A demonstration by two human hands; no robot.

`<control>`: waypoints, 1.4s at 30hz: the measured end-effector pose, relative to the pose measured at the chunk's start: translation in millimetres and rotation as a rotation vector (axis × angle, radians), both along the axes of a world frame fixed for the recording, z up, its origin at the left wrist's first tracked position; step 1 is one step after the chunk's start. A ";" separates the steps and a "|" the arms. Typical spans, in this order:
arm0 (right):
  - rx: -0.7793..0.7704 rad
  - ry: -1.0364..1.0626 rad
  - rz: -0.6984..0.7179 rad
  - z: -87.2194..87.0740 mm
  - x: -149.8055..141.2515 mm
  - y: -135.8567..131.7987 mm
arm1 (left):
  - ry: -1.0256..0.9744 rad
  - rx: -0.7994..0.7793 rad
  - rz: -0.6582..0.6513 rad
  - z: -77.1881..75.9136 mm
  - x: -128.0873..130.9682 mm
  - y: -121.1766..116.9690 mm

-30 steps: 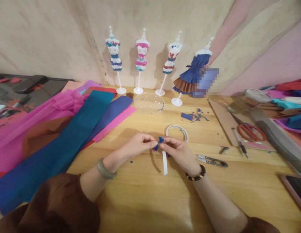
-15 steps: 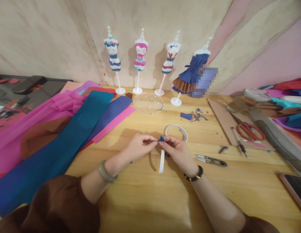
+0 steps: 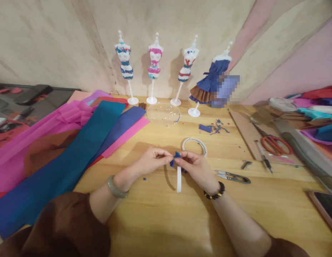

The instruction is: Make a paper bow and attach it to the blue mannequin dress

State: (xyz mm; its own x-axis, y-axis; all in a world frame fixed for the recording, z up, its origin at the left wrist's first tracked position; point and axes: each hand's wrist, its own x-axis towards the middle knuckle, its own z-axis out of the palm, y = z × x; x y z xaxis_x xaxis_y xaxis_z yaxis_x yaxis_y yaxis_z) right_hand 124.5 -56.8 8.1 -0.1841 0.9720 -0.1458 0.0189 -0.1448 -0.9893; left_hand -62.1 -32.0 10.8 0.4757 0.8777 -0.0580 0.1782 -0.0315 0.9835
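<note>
Wooden table (image 3: 155, 217), mottled beige wall (image 3: 55, 43) behind, four mannequins (image 3: 155, 64) before it, hands (image 3: 148, 161) (image 3: 200, 169) pinching a gathered blue piece (image 3: 177, 154)

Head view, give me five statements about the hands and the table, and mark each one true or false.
1. The right hand pinches a small blue piece. True.
2. The left hand rests on the coloured sheets. False: the left hand is at the small blue piece, its thumb and fingertips together.
3. The snips are in the right hand. False: the snips lie on the table.
4. A white strip extends below the right hand's fingertips. True.
5. Three mannequins stand by the wall. False: four mannequins do.
</note>
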 end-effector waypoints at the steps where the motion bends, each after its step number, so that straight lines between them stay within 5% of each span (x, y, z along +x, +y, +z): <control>1: 0.007 0.003 0.011 0.2 0.1 -0.3 | -0.020 -0.016 -0.018 0.0 -0.8 0.5; 14: 0.024 -0.016 0.101 -4.7 7.4 0.8 | -0.081 -0.109 0.053 1.1 3.7 0.2; 31: 0.151 -0.101 0.021 -6.7 2.2 0.5 | 0.147 0.004 0.107 8.0 9.6 -5.6; 42: -0.152 0.436 -0.110 6.8 5.1 2.1 | 0.587 0.298 0.054 53.3 -11.2 -4.1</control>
State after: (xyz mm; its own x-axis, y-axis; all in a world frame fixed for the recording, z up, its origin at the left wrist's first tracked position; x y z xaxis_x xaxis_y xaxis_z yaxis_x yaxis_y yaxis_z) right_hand 129.6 -54.7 14.9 -0.1573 0.9628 -0.2199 -0.4170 -0.2666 -0.8689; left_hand -73.3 -36.1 64.0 0.3939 0.9180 -0.0453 0.6911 -0.2633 0.6731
